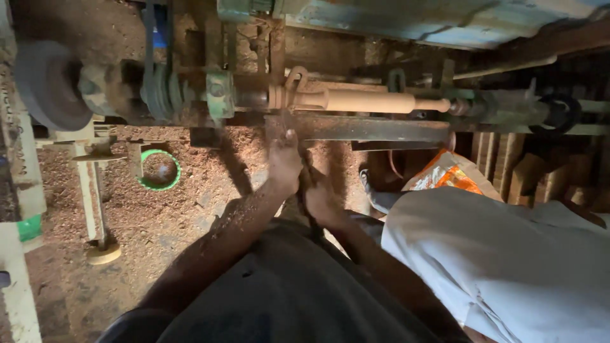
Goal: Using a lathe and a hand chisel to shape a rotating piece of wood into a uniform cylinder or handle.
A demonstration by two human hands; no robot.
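Pale turned wooden spindle (368, 100) sits mounted between lathe centres. My left hand (284, 162) and right hand (319, 198), both clenched around a dark turning tool (304, 181), should brace it firmly on the metal rest bar (375, 129).

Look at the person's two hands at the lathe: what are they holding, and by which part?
Both the left hand and right hand grip a dark turning tool along its shaft; the exact hold is blurred.

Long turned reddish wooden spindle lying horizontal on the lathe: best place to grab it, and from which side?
Judging by shape, grip the reddish wooden spindle on its plain, thick cylindrical middle, coming from the near side above the metal rest bar. Its ends look pinned in the lathe, and the left end is narrow and beaded, so likely a poorer hold.
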